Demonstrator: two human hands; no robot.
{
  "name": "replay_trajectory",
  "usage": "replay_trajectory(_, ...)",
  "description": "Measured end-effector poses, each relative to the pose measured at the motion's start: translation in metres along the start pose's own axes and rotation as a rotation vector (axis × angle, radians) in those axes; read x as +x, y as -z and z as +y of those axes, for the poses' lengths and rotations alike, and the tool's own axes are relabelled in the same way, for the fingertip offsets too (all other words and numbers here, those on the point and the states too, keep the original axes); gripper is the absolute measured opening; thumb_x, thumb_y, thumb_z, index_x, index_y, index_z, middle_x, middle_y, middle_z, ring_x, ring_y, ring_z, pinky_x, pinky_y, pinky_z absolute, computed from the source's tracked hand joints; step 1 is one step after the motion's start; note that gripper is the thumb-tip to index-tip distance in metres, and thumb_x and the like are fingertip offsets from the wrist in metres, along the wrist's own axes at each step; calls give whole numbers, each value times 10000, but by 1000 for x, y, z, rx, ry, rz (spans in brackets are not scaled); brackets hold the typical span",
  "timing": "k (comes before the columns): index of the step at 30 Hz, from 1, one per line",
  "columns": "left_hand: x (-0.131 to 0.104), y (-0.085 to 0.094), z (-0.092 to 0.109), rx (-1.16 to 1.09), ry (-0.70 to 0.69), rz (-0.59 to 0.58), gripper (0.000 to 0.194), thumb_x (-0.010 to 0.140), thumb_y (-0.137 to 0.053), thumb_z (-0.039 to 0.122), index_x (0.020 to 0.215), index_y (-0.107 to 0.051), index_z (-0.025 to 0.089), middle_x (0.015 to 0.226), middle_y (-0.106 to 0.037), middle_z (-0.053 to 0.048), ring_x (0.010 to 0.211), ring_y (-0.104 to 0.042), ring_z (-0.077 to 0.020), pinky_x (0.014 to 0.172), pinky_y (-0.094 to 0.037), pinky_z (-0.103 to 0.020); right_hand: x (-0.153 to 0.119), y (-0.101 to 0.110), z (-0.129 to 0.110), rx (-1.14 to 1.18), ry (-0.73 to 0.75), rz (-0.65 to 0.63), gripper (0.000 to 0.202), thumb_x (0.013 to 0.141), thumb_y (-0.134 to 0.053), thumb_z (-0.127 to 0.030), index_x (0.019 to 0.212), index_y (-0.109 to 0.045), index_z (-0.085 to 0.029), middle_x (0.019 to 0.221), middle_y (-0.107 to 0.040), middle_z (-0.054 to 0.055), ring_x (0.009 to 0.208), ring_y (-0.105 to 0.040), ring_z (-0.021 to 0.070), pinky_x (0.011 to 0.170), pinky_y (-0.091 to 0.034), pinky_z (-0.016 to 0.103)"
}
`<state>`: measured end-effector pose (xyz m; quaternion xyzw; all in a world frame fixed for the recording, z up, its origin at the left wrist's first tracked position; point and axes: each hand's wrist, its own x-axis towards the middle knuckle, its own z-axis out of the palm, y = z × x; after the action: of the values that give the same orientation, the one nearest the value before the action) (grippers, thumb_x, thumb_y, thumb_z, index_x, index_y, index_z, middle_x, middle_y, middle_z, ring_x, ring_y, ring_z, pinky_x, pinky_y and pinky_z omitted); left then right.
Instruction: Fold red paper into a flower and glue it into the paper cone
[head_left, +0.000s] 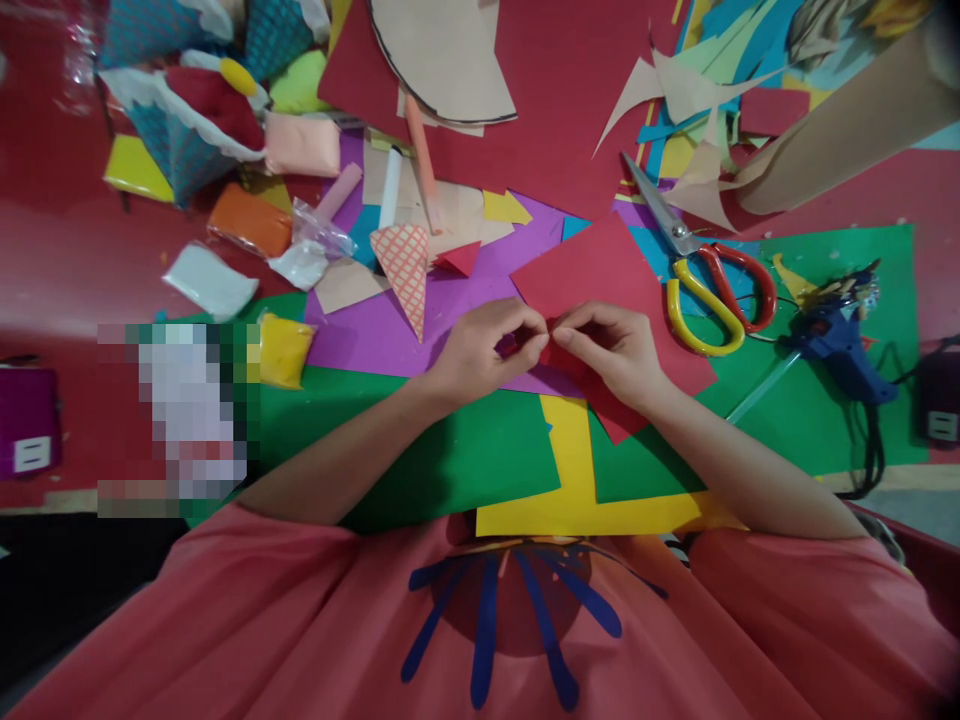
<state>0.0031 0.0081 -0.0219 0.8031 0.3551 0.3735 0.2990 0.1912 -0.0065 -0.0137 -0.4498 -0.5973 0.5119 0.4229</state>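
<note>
My left hand [491, 350] and my right hand [616, 355] meet fingertip to fingertip at the middle of the table. Thumb and forefinger are pinched together on each one. Whatever lies between the fingertips is too small or too hidden to name. Beneath my right hand is a square of red paper [600, 265], turned at an angle. A small paper cone [405, 275] with an orange lattice pattern lies left of my left hand, its point toward me. Scissors [681, 238] with one yellow and one red handle lie beyond my right hand.
A blue glue gun [844, 350] with its cable sits at the right on green paper [420, 440]. Clay packets [251, 220] and blue patterned cones [184, 140] crowd the left. Paper scraps [690, 85] and a brown paper roll [840, 125] lie at the far right.
</note>
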Motion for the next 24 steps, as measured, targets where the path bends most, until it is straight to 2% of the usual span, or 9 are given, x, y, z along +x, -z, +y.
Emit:
replay_trajectory(3,0,0,-1,-6,13,-30,130,871,-525,190,754,-582,181,692,-642,22,622,-562,-71,606,-453,-190,0,-1,-1,-4,-2,-18,226,826,-697,-389,717,-677,-192,712,-689,-5,682,-623,114,667,-506,261)
replay_trajectory(8,1,3,0,-71,88,24,140,859,-518,167,729,-568,178,671,-637,29,614,-560,-69,600,-453,-189,3,4,2,55,-63,90,231,797,-729,-394,696,-656,-199,653,-639,-31,604,-566,93,608,-478,245)
replay_trajectory(12,2,4,0,-95,125,61,140,848,-527,163,713,-564,173,666,-627,32,623,-560,-66,616,-461,-185,5,7,5,110,-44,160,215,785,-747,-366,682,-646,-206,627,-610,-46,575,-535,75,567,-447,222)
replay_trajectory(15,0,4,-2,-124,140,87,174,873,-519,208,710,-568,176,671,-627,23,632,-571,-76,623,-472,-200,5,8,7,105,-38,181,221,788,-745,-378,688,-640,-211,625,-599,-48,568,-528,74,560,-445,224)
replay_trajectory(19,-1,3,-7,-228,167,135,327,972,-404,324,759,-605,179,707,-649,-5,642,-603,-89,599,-475,-214,5,8,8,44,-8,189,249,802,-726,-413,691,-622,-215,647,-598,-38,596,-546,94,578,-469,246)
replay_trajectory(21,-2,1,-6,-209,137,129,301,974,-431,351,818,-623,180,757,-674,-11,672,-623,-91,615,-486,-212,5,7,6,-10,24,162,253,815,-713,-416,696,-623,-212,669,-615,-28,628,-568,105,608,-487,259)
replay_trajectory(24,-2,-3,-3,-78,17,59,141,914,-576,306,868,-625,181,822,-706,-5,720,-641,-88,655,-495,-198,2,4,3,-99,85,89,246,848,-674,-418,726,-642,-206,710,-659,-10,679,-606,122,662,-506,281)
